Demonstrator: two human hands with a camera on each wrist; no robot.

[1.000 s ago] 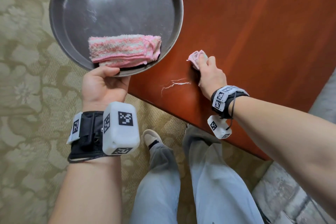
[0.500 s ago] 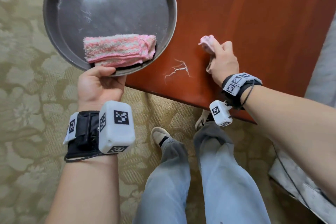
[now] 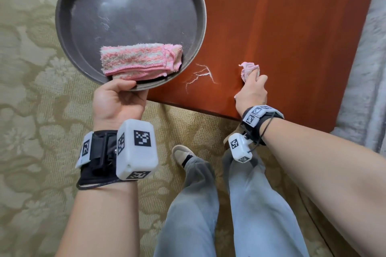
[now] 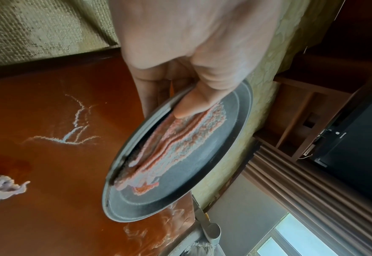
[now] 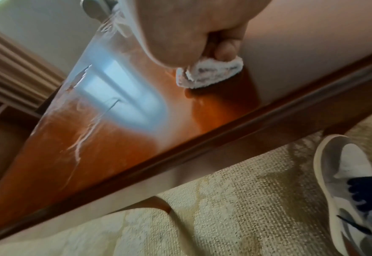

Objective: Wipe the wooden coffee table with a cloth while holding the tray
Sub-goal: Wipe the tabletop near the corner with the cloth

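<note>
Head view, glossy coffee table (image 3: 292, 27), patterned carpet (image 3: 31, 110)

No readable text anywhere; the wrist units (image 3: 136, 150) bear only black-and-white coded squares, no letters or numbers.

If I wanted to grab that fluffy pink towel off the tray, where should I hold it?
Probably pinch the folded towel from above at its right, hemmed end. It lies flat, and the left hand grips the tray rim by its near edge.
</note>
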